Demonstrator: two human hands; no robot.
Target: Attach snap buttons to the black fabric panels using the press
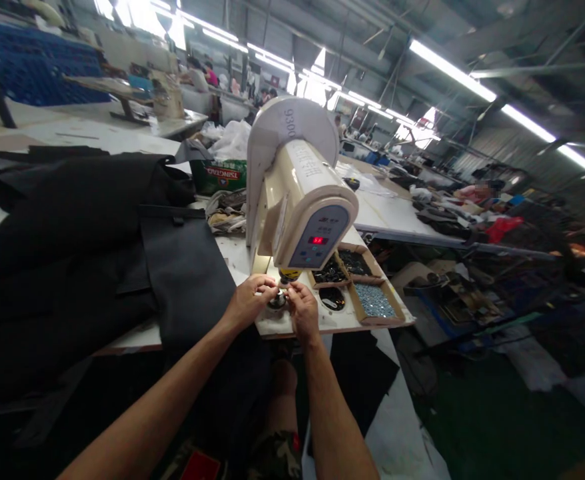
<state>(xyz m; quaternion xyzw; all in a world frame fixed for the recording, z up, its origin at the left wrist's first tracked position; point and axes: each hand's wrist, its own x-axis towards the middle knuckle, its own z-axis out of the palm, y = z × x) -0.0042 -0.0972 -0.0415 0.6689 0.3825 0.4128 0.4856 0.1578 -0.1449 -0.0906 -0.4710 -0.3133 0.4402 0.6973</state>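
Observation:
A cream button-fastening machine (305, 193) with a red digital display stands on a white table, its head above both hands. My left hand (250, 301) reaches in at the left of the lower die (276, 300), thumb and fingers pinched together. From the right, my right hand (303, 310) comes to the same spot, its thumb and forefinger also closed. Whatever sits between the fingertips is too small to make out. Near my left forearm, a black fabric piece (185, 267) lies over the table edge.
Right of the machine, cardboard trays hold dark small parts (356, 262) and silvery small parts (374, 300). A round black dish (332, 299) sits beside them. Black fabric (72, 220) is heaped on the left. A green carton (220, 175) and rags (228, 212) lie behind.

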